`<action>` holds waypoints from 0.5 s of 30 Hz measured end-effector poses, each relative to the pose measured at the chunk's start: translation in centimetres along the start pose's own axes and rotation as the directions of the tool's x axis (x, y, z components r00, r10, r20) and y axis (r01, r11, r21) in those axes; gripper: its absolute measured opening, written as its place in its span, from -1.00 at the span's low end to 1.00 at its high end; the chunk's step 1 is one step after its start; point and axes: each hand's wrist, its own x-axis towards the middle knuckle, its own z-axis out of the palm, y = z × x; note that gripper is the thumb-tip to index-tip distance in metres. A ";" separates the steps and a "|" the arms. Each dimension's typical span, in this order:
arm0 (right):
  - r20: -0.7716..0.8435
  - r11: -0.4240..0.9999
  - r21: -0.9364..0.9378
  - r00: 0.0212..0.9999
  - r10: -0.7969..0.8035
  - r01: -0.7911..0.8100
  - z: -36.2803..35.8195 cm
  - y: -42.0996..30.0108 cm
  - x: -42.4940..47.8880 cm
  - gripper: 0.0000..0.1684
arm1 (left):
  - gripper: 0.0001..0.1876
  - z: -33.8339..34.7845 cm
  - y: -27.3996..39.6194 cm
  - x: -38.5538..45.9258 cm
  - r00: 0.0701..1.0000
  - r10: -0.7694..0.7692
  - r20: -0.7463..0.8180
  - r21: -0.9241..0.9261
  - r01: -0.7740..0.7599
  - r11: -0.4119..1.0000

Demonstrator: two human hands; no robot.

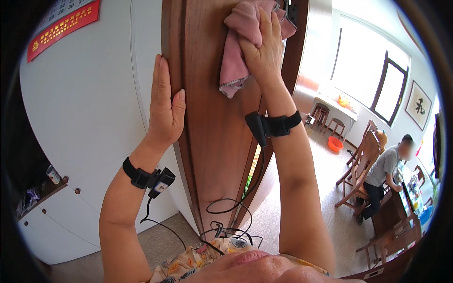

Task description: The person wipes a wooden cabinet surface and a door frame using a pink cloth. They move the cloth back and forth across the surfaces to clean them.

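A pink cloth with dark edge stitching is bunched against the upper part of a brown wooden door frame. My right hand grips the cloth and presses it on the wood, close to a dark metal hinge. To the left, my left hand lies flat along the edge of the same woodwork, fingers pointing up, thumb apart, holding nothing. Each wrist wears a black strap with a small device and a cable. Part of the cloth hangs below my right hand.
White cabinet doors with round knobs stand at left, under a calendar. Black cables loop near my chest. At right, a person sits on a wooden chair by a table; an orange basin and stools are farther back.
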 end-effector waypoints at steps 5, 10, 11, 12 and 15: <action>-0.035 0.995 0.095 0.999 0.009 -0.006 -0.2 1.4 -5.8 -0.11 | -0.40 0.3 0.0 0.0 1.000 -0.007 0.009 0.006 0.007 1.000; -0.015 0.997 0.069 0.999 0.033 -0.032 -0.5 0.5 -9.1 -0.07 | -0.37 0.2 -0.3 -0.3 1.000 -0.009 0.015 0.000 0.009 1.000; -0.018 0.998 0.052 1.000 0.022 -0.021 -0.5 0.6 -9.0 -0.06 | -0.37 0.2 -0.2 -0.2 1.000 -0.005 0.018 0.004 0.005 1.000; -0.015 0.997 0.081 1.000 0.019 -0.018 -0.6 0.7 -8.5 -0.07 | -0.38 0.3 -0.1 -0.2 1.000 -0.021 0.020 -0.009 0.021 1.000; 0.004 0.994 0.079 0.997 0.072 -0.072 -0.5 0.1 -7.1 -0.09 | -0.38 0.0 -0.5 -0.4 0.999 -0.012 0.038 0.015 0.011 1.000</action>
